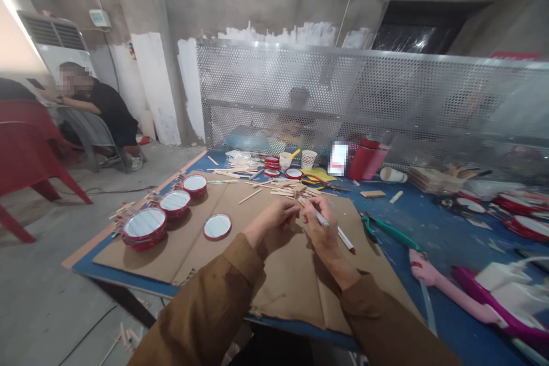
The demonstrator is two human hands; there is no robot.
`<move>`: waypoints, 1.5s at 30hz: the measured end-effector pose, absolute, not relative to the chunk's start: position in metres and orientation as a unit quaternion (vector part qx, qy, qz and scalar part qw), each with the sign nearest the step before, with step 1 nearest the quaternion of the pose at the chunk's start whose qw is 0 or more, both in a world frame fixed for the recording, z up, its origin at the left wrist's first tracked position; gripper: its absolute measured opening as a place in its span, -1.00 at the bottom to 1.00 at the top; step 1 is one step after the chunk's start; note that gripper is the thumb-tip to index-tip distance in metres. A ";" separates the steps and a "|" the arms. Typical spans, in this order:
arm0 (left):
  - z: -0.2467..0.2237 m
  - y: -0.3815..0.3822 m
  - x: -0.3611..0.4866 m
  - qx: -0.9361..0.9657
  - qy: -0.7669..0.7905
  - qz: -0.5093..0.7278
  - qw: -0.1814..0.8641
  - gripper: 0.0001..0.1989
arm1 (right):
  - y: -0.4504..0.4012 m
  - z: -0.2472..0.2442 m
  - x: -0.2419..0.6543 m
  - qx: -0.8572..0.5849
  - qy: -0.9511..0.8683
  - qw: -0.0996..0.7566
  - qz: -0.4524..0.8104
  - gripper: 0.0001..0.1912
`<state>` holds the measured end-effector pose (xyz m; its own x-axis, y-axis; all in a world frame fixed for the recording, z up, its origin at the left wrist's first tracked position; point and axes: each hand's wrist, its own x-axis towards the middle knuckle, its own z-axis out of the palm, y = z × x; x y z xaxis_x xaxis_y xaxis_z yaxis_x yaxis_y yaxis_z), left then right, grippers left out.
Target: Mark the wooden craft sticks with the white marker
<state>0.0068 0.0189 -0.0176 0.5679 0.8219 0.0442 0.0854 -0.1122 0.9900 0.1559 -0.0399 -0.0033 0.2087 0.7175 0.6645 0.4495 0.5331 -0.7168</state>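
My right hand is closed around a white marker pen held at a slant, its tip end towards my left hand. My left hand is closed in a pinch just beside it; what the fingers hold, if anything, is too small to make out. Both hands hover above a brown cardboard sheet. By the right wrist, a second white marker with a red end lies on the cardboard. Beyond the hands is a loose pile of flat wooden sticks. One round red-rimmed mirror-like disc lies left of my hands.
Stacked red-rimmed discs line the left side, with sticks poking out. Green-handled pliers and a pink hand-shaped stick lie right. Paper cups, a phone and a red bottle stand before a perforated metal screen.
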 end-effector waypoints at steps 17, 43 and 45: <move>-0.009 0.012 0.008 0.660 0.358 0.318 0.580 -0.55 | -0.042 -0.002 0.156 -0.473 -0.618 0.617 0.118 -0.67; -0.019 0.020 0.009 0.660 0.355 0.324 0.578 -0.52 | -0.040 -0.004 0.156 -0.473 -0.622 0.612 0.120 -0.69; -0.017 0.019 0.007 0.667 0.342 0.330 0.574 -0.51 | -0.040 -0.005 0.156 -0.475 -0.628 0.604 0.125 -0.68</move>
